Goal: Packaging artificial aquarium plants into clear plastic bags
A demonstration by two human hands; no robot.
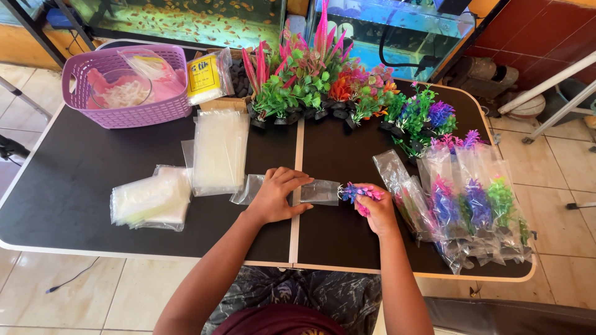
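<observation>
My left hand point(277, 195) presses flat on a clear plastic bag point(318, 192) that lies across the seam of the black table point(74, 186). My right hand point(376, 208) grips a small pink and blue plastic aquarium plant point(355, 192), whose tip sits at the bag's open mouth. Just right of that hand lies a pile of bagged plants point(469, 208) in pink, purple and green. Unbagged plastic plants point(323, 80) on black bases stand in a row at the table's far edge.
Two stacks of empty clear bags point(218, 151) point(151, 198) lie on the left half. A purple basket point(127, 87) with bags inside sits at the far left corner, a yellow packet point(205, 75) beside it. Fish tanks point(186, 18) stand behind the table.
</observation>
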